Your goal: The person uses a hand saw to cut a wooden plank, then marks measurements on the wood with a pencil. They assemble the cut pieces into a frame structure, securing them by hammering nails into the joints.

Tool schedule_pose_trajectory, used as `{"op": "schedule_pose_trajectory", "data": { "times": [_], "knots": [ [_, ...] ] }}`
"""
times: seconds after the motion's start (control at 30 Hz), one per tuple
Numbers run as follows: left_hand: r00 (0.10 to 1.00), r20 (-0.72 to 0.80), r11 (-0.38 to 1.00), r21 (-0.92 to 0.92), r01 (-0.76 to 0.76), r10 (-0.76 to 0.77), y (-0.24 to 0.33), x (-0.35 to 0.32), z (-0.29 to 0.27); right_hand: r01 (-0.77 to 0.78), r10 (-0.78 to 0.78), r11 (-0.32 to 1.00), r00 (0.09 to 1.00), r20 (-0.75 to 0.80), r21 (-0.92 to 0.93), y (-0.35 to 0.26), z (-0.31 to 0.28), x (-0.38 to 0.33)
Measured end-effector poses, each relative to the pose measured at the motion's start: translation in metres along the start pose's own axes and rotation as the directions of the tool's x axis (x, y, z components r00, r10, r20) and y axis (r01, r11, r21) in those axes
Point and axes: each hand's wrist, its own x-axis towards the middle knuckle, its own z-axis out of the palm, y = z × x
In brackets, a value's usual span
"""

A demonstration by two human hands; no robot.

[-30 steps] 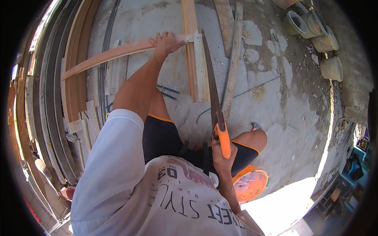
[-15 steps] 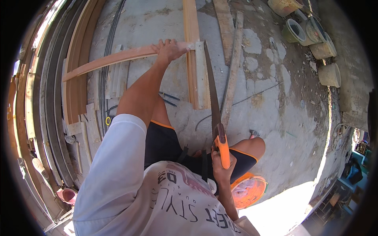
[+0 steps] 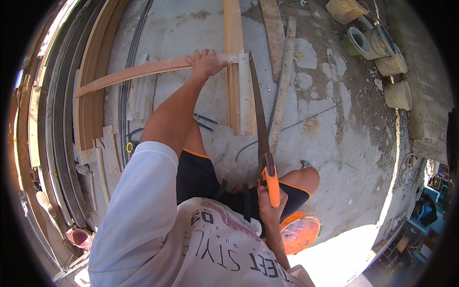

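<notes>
- Left hand (image 3: 206,63): I see it pressed flat, fingers curled over the curved wooden strip (image 3: 143,71), pinning it where it crosses the upright timber pieces (image 3: 234,71) at the far middle of the scene.
- Right hand (image 3: 268,203): closed in a full fist round the orange handle of the hand saw (image 3: 260,129), near the body and to the right; the blade runs away from me to the strip's right end, just beside the left hand.
- Curved wooden strip: it lies across the concrete floor (image 3: 334,143), sweeping from the far left to the middle, its right end resting on the timber pieces.
- Surroundings: a stack of curved mouldings (image 3: 91,95) stands along the left; buckets (image 3: 377,43) stand at the far right; an orange disc-shaped object (image 3: 299,232) lies near the right knee.
- Risk, as I judge it: the blade passes close to the left thumb and fingers; a jump out of the cut, caused by a skewed stroke, could bring the teeth onto that hand.
- Risk: the long free end of the strip to the left is unsupported in part; it could flex or pivot under the stroke, binding the blade.
- Risk: the thin strip could splinter at the end if pressed too hard.
</notes>
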Motion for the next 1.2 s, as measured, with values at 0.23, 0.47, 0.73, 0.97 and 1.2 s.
{"op": "schedule_pose_trajectory", "data": {
  "times": [0.23, 0.47, 0.73, 0.97, 1.2],
  "knots": [
    [0.999, -0.031, 0.999, -0.037, 0.012, -0.014, 0.017, 0.004, 0.0, -0.047, 0.039, 0.991, 0.997, 0.066, 0.127, -0.008, 0.047, 0.145],
    [0.999, -0.011, 0.998, -0.052, 0.032, -0.033, 0.003, -0.001, -0.003, -0.068, 0.063, 0.995, 0.996, 0.065, 0.072, 0.019, 0.008, 0.031],
    [0.998, -0.057, 0.999, -0.041, -0.001, -0.002, 0.015, 0.001, -0.002, 0.029, -0.031, 0.998, 0.999, 0.039, 0.061, -0.014, 0.054, 0.157],
    [1.0, -0.013, 1.0, -0.026, 0.003, -0.004, 0.002, -0.002, -0.004, -0.115, 0.103, 0.984, 0.991, 0.09, 0.134, 0.002, 0.014, 0.04],
    [0.998, -0.059, 0.999, -0.023, 0.024, -0.026, 0.007, -0.003, -0.002, -0.019, 0.015, 0.998, 0.998, 0.066, 0.068, 0.009, 0.03, 0.096]
  ]
}}
